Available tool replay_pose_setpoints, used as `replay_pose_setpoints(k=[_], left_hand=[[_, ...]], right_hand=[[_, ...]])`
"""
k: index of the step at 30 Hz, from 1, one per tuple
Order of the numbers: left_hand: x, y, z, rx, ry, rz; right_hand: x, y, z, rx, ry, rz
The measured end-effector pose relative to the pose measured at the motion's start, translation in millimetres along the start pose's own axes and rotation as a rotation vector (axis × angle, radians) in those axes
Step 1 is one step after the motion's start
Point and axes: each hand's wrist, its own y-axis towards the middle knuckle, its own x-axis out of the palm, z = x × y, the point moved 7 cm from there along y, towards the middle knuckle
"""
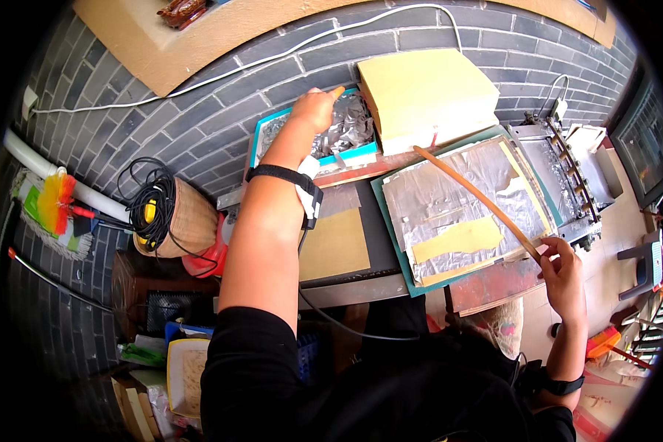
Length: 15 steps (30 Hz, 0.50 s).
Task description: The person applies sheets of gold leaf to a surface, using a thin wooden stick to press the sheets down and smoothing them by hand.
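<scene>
My left hand point(314, 109) reaches over a turquoise-rimmed tray point(347, 156) of crumpled silver foil scraps point(347, 128). An orange-tan tip shows at its fingers; whether this is a finger cover or a held object I cannot tell. My right hand point(561, 271) grips the near end of a long, thin wooden stick point(478, 193), which slants across a stack of silver foil sheets point(420, 207). A torn strip of yellow paper point(457, 241) lies on the foil. The stack rests on a green mat point(392, 232), and the stick's far end is near a thick stack of yellow paper point(428, 88).
A yellow sheet point(337, 248) lies on the dark tabletop left of the mat. A metal device with a row of knobs point(572, 171) stands at the right. A woven basket point(194, 221) with coiled black cable point(152, 207) is at the left, against a grey brick wall point(210, 138).
</scene>
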Motion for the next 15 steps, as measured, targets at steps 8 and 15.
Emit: replay_pose_setpoints(k=[8,15], left_hand=[[-12.9,-4.5,-21.5,-0.048,-0.187,0.223],[-58.9,-18.2,-69.2,-0.282,-0.918,0.481]], right_hand=[[-20.9,1.8,-3.3,-0.153,-0.106,0.146],[-34.7,-6.4,-17.2,-0.221,-0.099,0.199]])
